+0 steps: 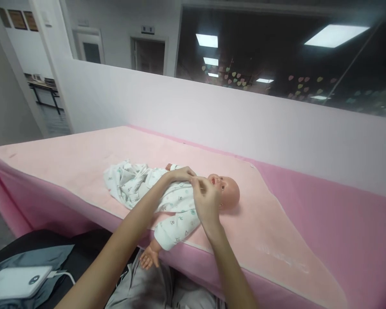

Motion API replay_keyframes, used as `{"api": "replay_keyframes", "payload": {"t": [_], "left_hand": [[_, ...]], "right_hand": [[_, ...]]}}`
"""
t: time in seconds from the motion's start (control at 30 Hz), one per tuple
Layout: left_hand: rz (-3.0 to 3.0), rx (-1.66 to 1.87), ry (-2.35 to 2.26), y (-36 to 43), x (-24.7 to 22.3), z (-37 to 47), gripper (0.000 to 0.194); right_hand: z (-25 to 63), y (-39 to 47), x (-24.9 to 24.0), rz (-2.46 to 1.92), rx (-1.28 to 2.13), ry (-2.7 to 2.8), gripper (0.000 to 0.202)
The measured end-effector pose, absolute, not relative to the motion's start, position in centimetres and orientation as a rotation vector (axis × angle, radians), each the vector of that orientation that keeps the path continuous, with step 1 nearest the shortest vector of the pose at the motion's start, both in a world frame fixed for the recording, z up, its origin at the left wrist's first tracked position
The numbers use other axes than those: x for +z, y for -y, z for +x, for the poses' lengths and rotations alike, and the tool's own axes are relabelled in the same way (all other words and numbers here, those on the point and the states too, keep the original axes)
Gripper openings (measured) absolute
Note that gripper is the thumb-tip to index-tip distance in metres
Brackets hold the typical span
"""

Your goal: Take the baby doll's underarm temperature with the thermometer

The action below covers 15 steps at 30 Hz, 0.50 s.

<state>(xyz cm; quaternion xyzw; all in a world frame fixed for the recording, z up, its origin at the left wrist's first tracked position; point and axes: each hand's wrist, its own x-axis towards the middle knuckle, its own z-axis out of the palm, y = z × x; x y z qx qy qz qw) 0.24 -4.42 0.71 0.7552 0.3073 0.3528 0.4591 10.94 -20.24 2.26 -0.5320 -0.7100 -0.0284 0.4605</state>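
A baby doll [230, 193] lies on its back on the pink-covered table, its head toward the right. It wears a white printed garment [180, 197], bunched up around the legs at the left. Over the doll's upper chest, my left hand [182, 173] has its fingers closed near the neckline. My right hand [207, 197] is beside the doll's chin, thumb and fingers pinched together and meeting the left fingertips. What the fingers hold is too small to make out. One doll arm hangs past the table's near edge.
The pink table cover [263, 240] extends to both sides, with a low white wall [212, 116] behind it. A white power bank [19, 281] with a cable rests on dark fabric at the lower left. My lap is below the near edge.
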Motion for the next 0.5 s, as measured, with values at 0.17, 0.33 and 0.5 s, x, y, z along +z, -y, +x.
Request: {"api": "replay_keyframes", "payload": {"t": [0.17,0.33,0.5], "left_hand": [[1.857,0.887,-0.742,5.2,0.4,-0.4,0.028],[1.88,0.832,-0.667,4.9,-0.1,-0.8,0.017],[1.862,0.783,-0.644,4.3,-0.5,-0.8,0.017]], "right_hand": [[10.1,14.0,0.2,-1.455,-0.385,1.978,0.029],[11.0,13.7,-1.9,-1.235,-0.49,2.02,0.031],[11.1,13.8,-2.9,-1.146,-0.243,1.787,0.031]]}}
